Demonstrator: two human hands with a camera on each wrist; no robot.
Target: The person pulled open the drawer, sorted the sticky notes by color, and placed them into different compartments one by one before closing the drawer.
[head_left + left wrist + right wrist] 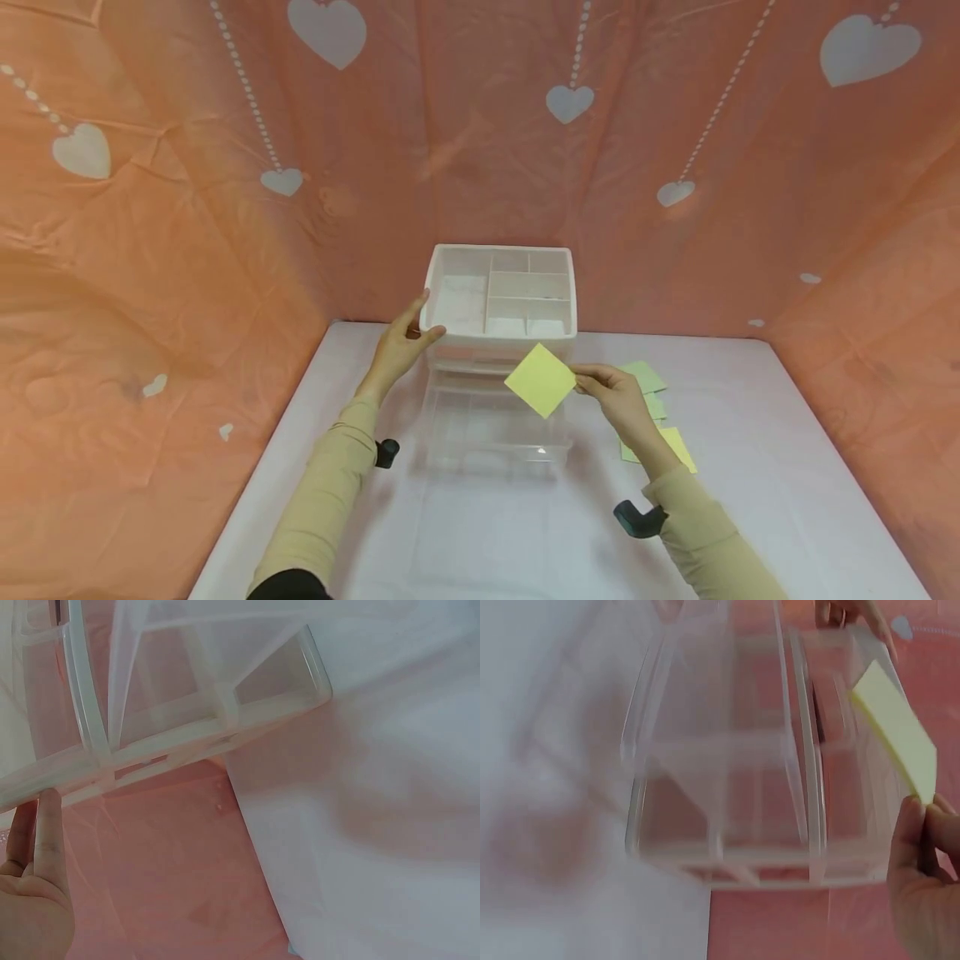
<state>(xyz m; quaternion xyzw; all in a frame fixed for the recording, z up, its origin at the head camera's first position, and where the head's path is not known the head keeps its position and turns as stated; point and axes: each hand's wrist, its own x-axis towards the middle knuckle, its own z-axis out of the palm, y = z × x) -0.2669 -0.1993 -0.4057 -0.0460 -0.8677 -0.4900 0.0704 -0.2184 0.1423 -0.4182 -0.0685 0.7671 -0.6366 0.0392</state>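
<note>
A white plastic drawer organizer (498, 342) with a divided top tray stands at the back of the table. Its clear drawer (495, 429) is pulled out toward the front. At the organizer's front left corner, my left hand (401, 346) touches it with fairly straight fingers, the thumb near the front rim. The left wrist view shows straight fingers (49, 832) against the frame. My right hand (615, 396) pinches a yellow sticky note pad (540, 381) by one corner. The pad is in the air in front of the organizer, above the drawer. Its thick edge shows in the right wrist view.
Several green and yellow sticky note pads (677, 448) lie on the white table (765, 467), right of the organizer and partly behind my right forearm. An orange-pink cloth (495, 167) with white hearts hangs behind and on both sides.
</note>
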